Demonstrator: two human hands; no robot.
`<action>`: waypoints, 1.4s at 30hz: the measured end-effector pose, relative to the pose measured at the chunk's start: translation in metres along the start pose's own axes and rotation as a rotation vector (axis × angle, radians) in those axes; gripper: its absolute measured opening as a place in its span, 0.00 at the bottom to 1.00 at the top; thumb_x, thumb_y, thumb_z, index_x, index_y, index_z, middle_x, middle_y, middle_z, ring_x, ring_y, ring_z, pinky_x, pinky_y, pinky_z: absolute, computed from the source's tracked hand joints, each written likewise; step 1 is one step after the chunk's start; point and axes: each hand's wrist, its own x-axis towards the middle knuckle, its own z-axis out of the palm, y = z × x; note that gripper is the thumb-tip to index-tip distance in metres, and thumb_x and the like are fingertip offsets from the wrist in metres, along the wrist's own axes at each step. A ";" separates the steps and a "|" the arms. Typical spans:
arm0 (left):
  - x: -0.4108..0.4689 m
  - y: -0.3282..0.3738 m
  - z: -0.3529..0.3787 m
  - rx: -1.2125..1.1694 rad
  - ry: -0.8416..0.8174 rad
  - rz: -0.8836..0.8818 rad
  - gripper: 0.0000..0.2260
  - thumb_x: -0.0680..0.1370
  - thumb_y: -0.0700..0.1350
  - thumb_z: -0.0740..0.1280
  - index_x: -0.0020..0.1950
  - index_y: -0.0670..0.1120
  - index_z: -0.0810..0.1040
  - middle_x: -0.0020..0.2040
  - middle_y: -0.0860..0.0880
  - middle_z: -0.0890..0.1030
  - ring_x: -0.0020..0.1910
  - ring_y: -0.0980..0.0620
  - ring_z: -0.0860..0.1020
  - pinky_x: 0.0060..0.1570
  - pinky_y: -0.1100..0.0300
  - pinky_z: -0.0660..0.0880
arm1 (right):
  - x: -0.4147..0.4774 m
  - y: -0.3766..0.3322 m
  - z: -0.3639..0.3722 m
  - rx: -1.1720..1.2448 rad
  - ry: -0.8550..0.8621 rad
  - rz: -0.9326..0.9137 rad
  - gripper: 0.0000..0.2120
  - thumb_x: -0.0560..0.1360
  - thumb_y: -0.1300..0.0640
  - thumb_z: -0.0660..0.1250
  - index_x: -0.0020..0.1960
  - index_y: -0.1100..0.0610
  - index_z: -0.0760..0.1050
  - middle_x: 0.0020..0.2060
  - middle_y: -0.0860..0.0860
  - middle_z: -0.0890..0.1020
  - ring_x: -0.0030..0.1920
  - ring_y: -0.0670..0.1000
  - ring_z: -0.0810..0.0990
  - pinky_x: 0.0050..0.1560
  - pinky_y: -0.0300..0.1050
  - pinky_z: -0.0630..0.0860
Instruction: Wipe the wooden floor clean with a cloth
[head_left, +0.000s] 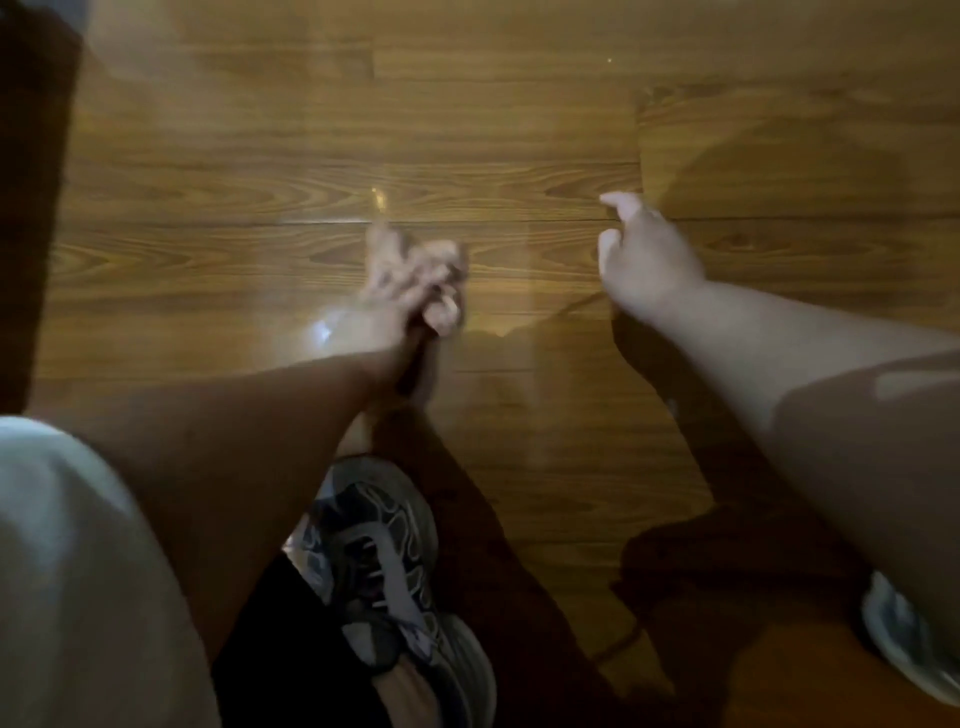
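Head view: left hand (410, 280) low over the wooden floor (519, 130), motion-blurred, fingers curled inward; cannot tell whether a cloth is bunched in them. Right hand (644, 254) apart from it, fingers loosely curled, holding nothing. Shoe (384, 561) on the floor below the left hand.

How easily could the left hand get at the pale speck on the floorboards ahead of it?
Probably yes, easily: the pale speck lies just beyond the blurred left hand, with only bare wooden floor between.
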 end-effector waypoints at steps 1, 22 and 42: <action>0.005 -0.017 -0.007 0.001 0.053 -0.265 0.23 0.80 0.47 0.62 0.75 0.52 0.64 0.78 0.47 0.55 0.75 0.42 0.56 0.69 0.47 0.59 | 0.001 0.001 -0.002 -0.008 -0.003 0.048 0.22 0.81 0.56 0.53 0.74 0.49 0.62 0.71 0.53 0.69 0.69 0.56 0.68 0.65 0.46 0.66; -0.037 0.012 0.001 -0.004 -0.266 -0.131 0.21 0.78 0.45 0.64 0.72 0.51 0.69 0.73 0.45 0.67 0.70 0.44 0.66 0.68 0.49 0.64 | -0.082 -0.019 0.066 -0.503 -0.629 -0.003 0.48 0.73 0.46 0.72 0.77 0.38 0.38 0.75 0.48 0.30 0.76 0.58 0.34 0.74 0.58 0.54; -0.029 0.019 -0.029 0.210 -0.540 -0.032 0.24 0.80 0.52 0.62 0.75 0.56 0.63 0.79 0.48 0.47 0.77 0.41 0.43 0.73 0.49 0.46 | -0.076 -0.024 0.066 -0.596 -0.674 -0.014 0.51 0.73 0.45 0.72 0.76 0.38 0.33 0.75 0.50 0.29 0.76 0.61 0.35 0.73 0.62 0.57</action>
